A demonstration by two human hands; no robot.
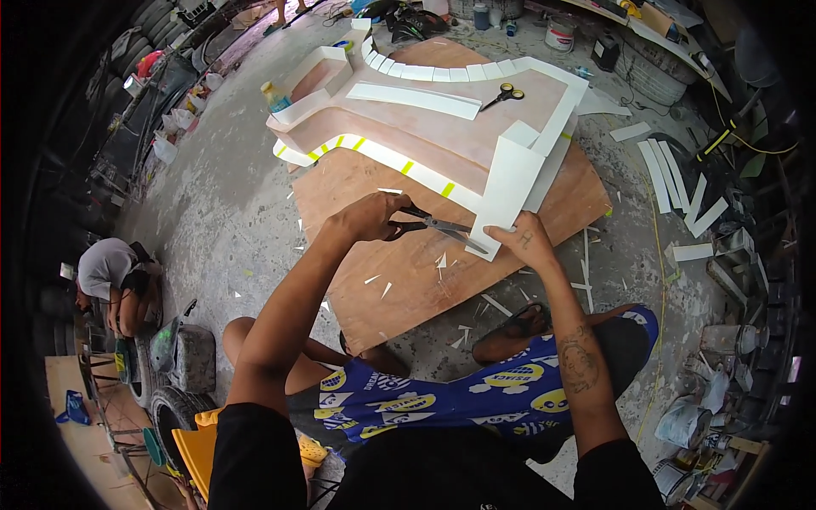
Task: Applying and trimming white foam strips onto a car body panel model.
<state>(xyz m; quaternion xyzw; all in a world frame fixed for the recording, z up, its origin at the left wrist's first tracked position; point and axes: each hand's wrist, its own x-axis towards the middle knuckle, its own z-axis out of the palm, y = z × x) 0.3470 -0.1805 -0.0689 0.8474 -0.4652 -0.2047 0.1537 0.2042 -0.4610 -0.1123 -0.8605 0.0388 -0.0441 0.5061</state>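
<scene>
My left hand (371, 215) is closed around the black handles of a pair of scissors (444, 226), whose blades stand apart. The blade tips reach the near end of a wide white card strip (508, 191). That same end is pinched by my right hand (521, 240), thumb on top. Beyond it lies a large pinkish, odd-shaped panel (399, 136), edged with white card strips, some fixed with yellow tape. A second pair of scissors (503, 95) and a loose white strip (414, 99) rest on the panel. Everything sits on a brown wooden board (387, 280).
Several white strips (667, 174) lie on the concrete floor at right. A small bottle (274, 96) stands by the panel's left edge. White offcuts (442, 263) are scattered on the board and floor. Another person (119, 280) crouches at far left, near tyres (174, 408).
</scene>
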